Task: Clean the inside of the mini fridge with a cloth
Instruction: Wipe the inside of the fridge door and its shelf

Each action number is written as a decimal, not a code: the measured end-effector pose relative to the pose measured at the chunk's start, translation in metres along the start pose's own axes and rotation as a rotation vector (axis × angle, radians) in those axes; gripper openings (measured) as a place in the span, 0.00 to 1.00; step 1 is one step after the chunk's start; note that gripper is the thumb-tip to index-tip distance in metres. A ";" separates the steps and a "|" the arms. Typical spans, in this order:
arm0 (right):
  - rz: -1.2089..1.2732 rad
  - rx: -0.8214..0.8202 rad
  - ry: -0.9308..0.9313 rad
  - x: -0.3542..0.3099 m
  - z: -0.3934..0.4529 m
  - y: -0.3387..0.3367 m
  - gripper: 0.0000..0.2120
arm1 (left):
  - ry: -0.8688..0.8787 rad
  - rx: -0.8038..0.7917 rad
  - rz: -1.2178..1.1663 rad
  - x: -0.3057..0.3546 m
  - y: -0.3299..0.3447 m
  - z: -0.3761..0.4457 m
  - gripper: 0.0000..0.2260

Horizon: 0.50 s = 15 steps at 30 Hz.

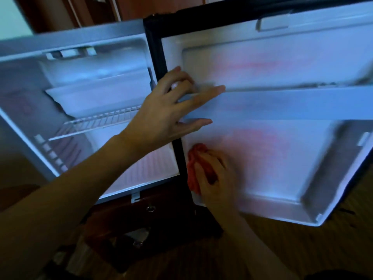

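On the open door (282,150), right hand (216,176) presses cloth (193,158), fingers (210,158) curled.

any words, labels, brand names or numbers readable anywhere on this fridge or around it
None can be read.
The inner door panel, door shelf rail and fridge interior show no print, only blur and a pink reflection.
The red cloth in the right hand is plain.
The objects on the floor below are too dark and blurred to tell whether they carry text.
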State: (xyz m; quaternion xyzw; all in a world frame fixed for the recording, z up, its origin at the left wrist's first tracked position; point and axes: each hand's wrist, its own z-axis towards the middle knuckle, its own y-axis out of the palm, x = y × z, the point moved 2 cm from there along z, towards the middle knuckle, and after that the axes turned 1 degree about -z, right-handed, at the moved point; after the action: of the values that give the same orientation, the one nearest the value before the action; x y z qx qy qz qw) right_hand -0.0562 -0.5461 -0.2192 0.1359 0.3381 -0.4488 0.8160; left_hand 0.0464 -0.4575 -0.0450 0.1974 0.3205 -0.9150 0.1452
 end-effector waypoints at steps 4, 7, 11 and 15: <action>0.045 0.086 -0.094 -0.020 0.029 0.009 0.10 | -0.031 -0.013 -0.057 0.003 -0.002 0.002 0.23; 0.008 0.066 -0.082 -0.008 0.006 0.013 0.14 | -0.055 -0.034 -0.052 0.006 -0.003 0.003 0.23; 0.041 -0.008 0.003 0.019 -0.024 0.010 0.15 | -0.066 -0.043 -0.054 0.007 -0.005 0.003 0.22; 0.017 -0.079 0.102 0.030 -0.048 0.001 0.12 | -0.073 -0.049 -0.049 0.008 -0.005 0.003 0.22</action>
State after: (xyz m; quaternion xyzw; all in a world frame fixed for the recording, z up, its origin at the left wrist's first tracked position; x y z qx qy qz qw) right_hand -0.0646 -0.5393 -0.2749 0.1292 0.3957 -0.4204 0.8062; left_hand 0.0370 -0.4564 -0.0438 0.1526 0.3422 -0.9167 0.1393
